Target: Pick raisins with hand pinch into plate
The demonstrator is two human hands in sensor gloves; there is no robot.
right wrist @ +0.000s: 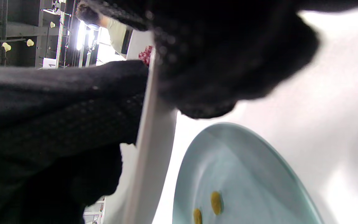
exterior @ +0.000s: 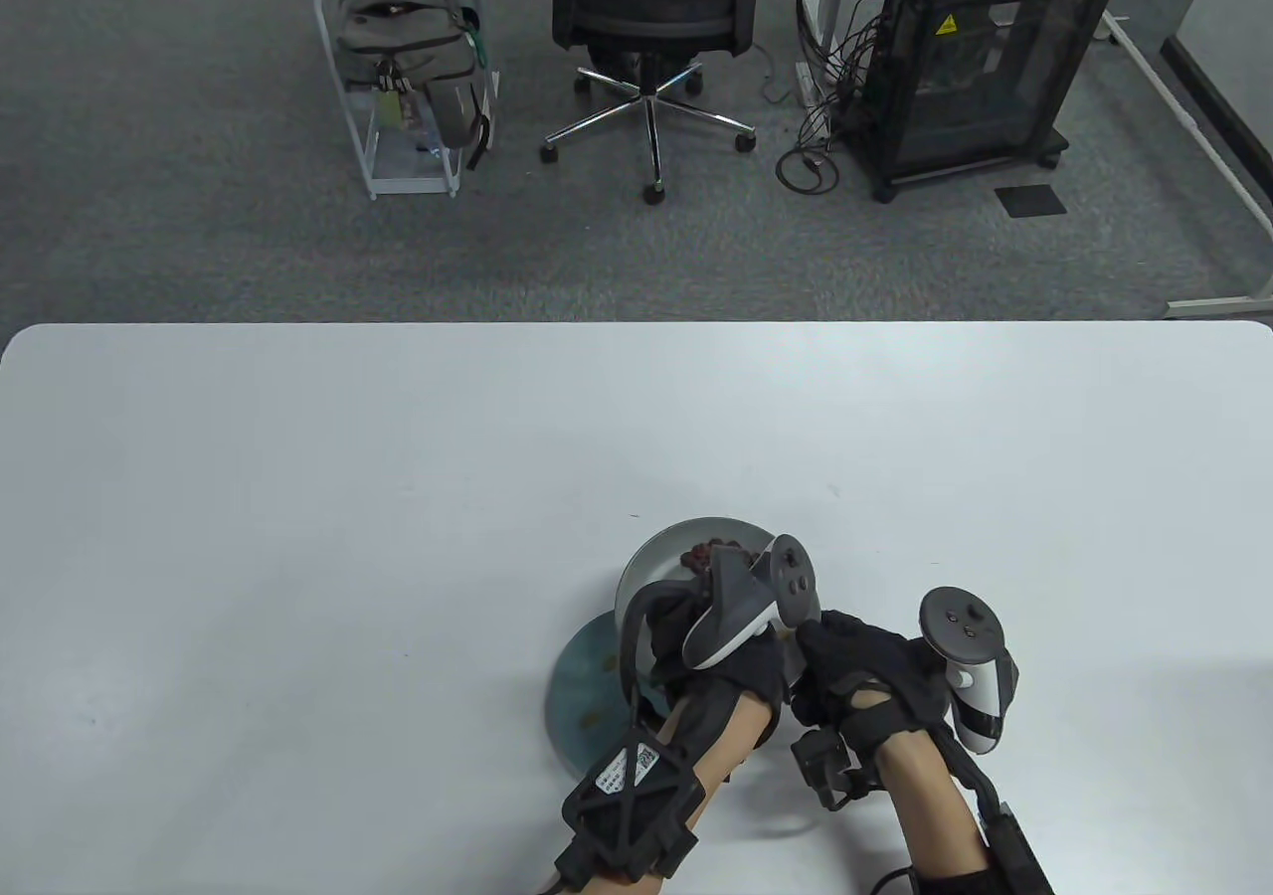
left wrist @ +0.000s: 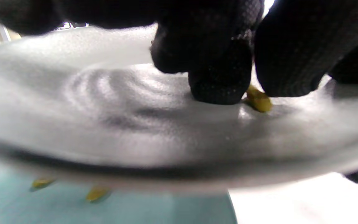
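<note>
Your white table [exterior: 298, 497] fills the lower half of the table view, rounded at its far corners. Near your edge, a grey bowl [exterior: 651, 562] sits on it, and a pale teal plate [exterior: 577, 686] lies flat just beside and partly under that bowl's near-left side. You can spot a couple of tiny dark specks [exterior: 833, 489] on the bare top beyond the bowl.
</note>
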